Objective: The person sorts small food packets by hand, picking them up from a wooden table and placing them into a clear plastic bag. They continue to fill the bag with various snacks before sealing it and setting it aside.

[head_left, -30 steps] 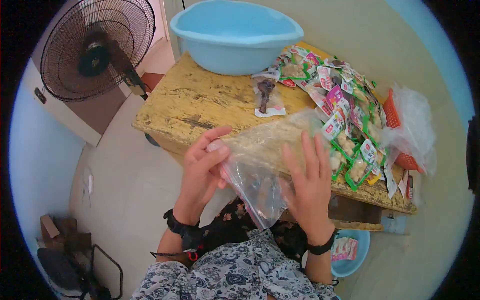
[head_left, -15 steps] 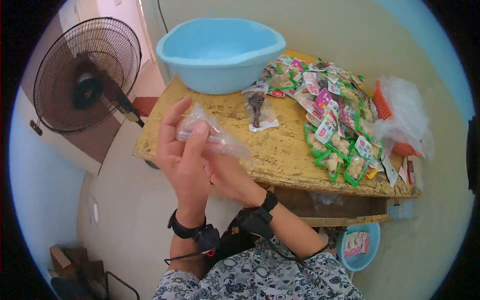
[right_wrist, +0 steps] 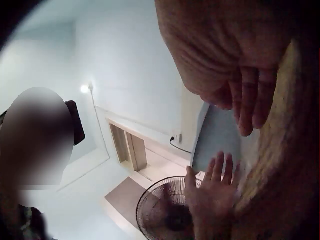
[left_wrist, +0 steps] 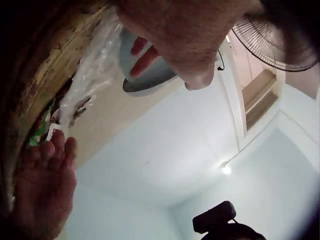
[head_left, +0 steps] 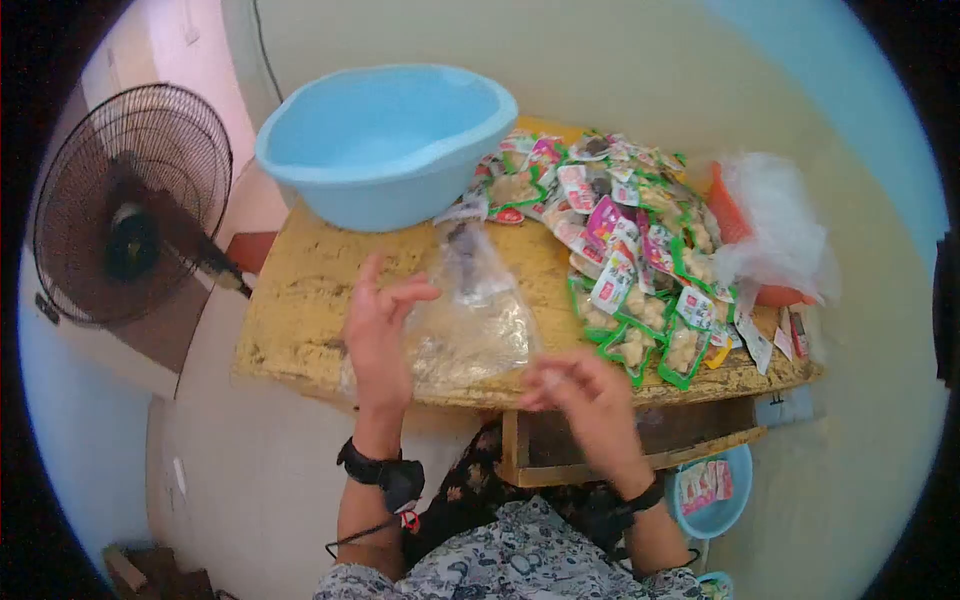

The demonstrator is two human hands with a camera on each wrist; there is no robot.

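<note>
A clear plastic bag [head_left: 465, 345] lies flat near the front edge of the worn yellow table [head_left: 290, 320]. Its upper part overlaps a clear packet with a dark brown piece inside [head_left: 465, 250]. My left hand [head_left: 380, 335] is at the bag's left side, fingers spread apart and holding nothing. Over by the bag's lower right corner is my right hand [head_left: 590, 405], its fingers loosely bent. In the right wrist view the fingers of that right hand [right_wrist: 235, 65] hang relaxed with nothing between them.
A large blue basin [head_left: 390, 150] stands at the back left. Several small snack packets [head_left: 640, 250] are heaped on the right, beside a red basket [head_left: 728, 205] with white plastic bags [head_left: 785, 230]. Below is an open drawer [head_left: 640, 445]. A fan [head_left: 130, 205] stands at left.
The clear bag, held between both hands a second ago and then bunched up in them, now lies spread on the table. Both hands have let go of it and moved apart.
</note>
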